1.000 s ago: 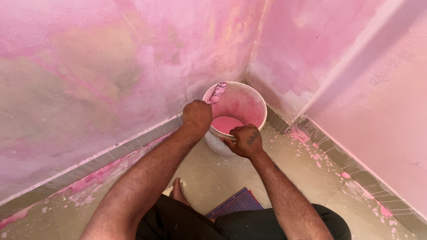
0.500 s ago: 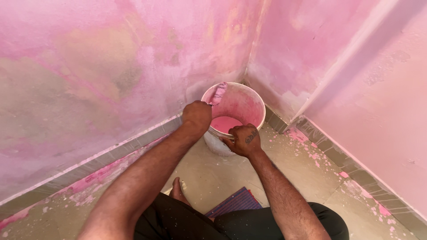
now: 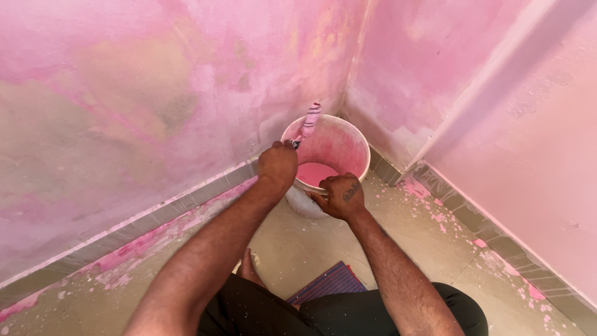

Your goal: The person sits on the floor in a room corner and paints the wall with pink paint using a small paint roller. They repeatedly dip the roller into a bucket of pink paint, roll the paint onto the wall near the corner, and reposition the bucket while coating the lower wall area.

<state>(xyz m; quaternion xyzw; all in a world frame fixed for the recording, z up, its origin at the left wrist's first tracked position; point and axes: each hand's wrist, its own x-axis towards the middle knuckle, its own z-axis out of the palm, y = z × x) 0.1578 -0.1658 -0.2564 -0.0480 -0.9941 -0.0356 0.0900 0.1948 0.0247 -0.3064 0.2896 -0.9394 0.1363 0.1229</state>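
A white bucket [image 3: 354, 144], smeared pink inside, stands in the corner of the room with pink paint [image 3: 314, 173] in its bottom. My left hand [image 3: 278, 165] is closed on the handle of a paintbrush [image 3: 310, 120]. The brush's pink-coated head points up above the bucket's left rim, close to the wall. My right hand [image 3: 339, 196] grips the near rim of the bucket, fingers curled over the edge.
Two pink-painted walls [image 3: 155, 93] meet behind the bucket, with a grey skirting strip [image 3: 186, 202] along the floor. The beige floor [image 3: 410, 230] is spattered with pink. A striped mat [image 3: 329, 283] and my bare foot [image 3: 249, 267] lie near my knees.
My left hand has raised the brush from inside the bucket to above its left rim. My right hand keeps its hold on the rim.
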